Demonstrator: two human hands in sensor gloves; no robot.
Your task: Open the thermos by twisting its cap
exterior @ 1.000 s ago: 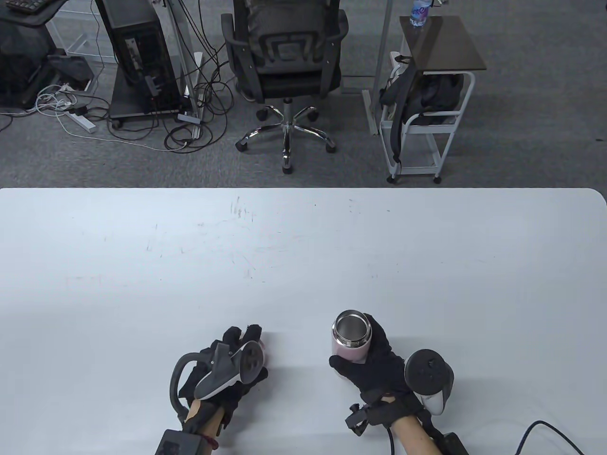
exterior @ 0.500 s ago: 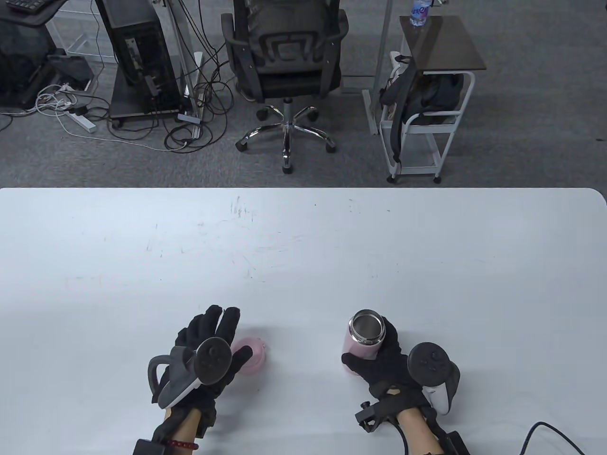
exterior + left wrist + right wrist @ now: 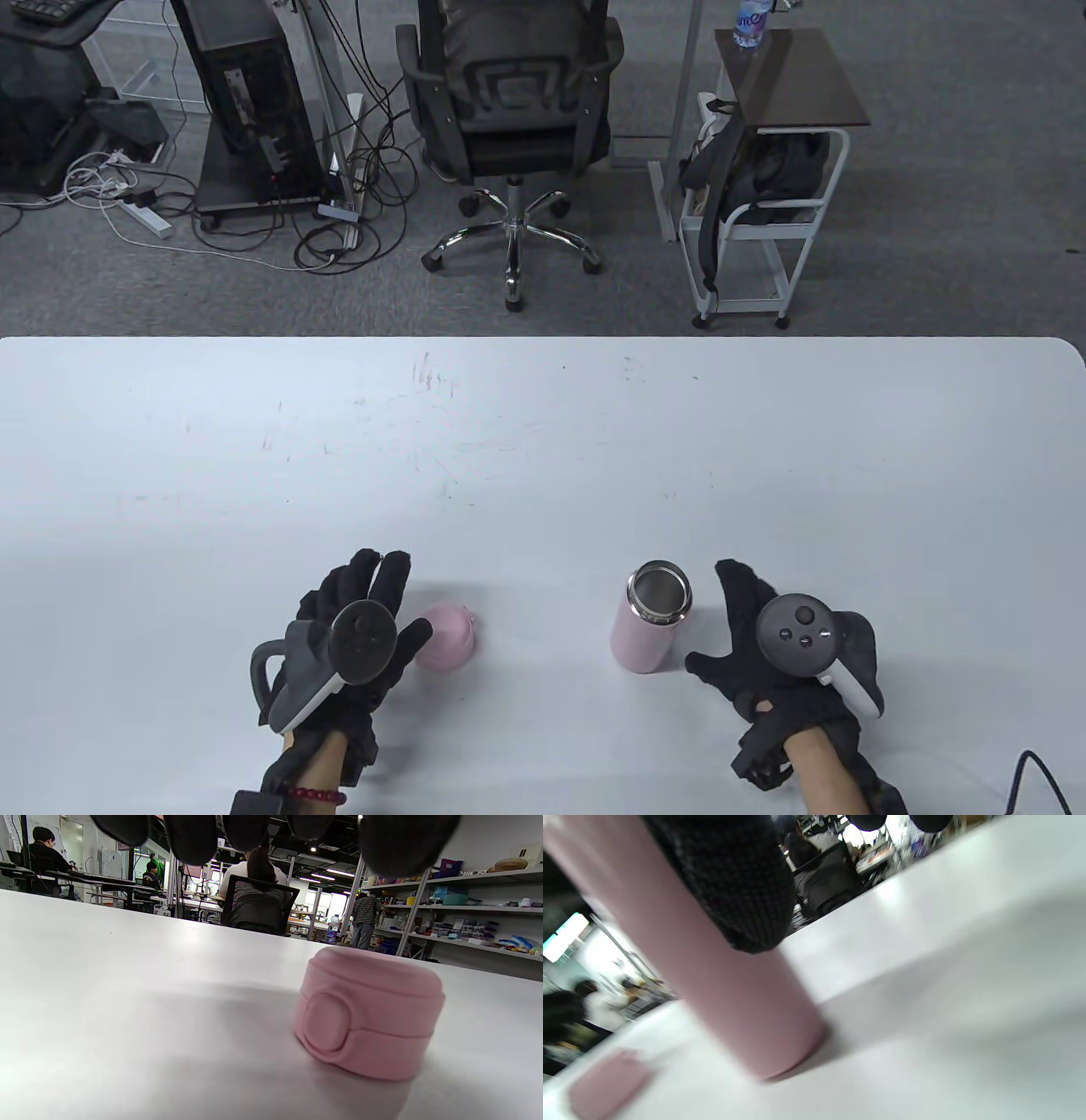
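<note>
The pink thermos stands upright on the white table with its steel mouth open; it also shows in the right wrist view. Its pink cap lies on the table to the left, apart from the thermos, and shows in the left wrist view and blurred in the right wrist view. My left hand is open with spread fingers just left of the cap and holds nothing. My right hand is open just right of the thermos and does not grip it.
The table's far edge runs across the middle of the table view. Beyond it stand an office chair, a computer tower with cables, and a small cart. A black cable lies at the table's near right corner.
My right hand has let go of the thermos and opened to its right. My left hand has released the cap on the table and drawn back slightly to the left.
</note>
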